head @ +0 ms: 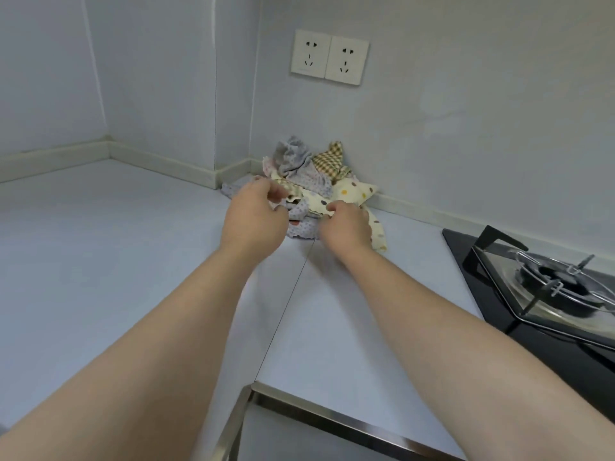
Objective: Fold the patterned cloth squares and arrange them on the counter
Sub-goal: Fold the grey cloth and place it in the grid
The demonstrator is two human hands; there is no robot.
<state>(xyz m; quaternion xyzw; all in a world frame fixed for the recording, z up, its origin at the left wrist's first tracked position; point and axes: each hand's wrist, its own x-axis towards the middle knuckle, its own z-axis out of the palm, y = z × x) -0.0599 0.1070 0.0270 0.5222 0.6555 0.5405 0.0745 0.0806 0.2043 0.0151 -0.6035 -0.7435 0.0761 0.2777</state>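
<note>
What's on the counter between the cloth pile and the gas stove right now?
Nothing: the head view shows only a bare stretch of counter between the cloth pile and the gas stove.

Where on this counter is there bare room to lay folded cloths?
Widest bare stretch: the counter left of the left hand, to the wall skirting. A smaller patch: right of the right hand, up to the stove. The back corner is crowded: the cloth pile fills it, both hands at it.
</note>
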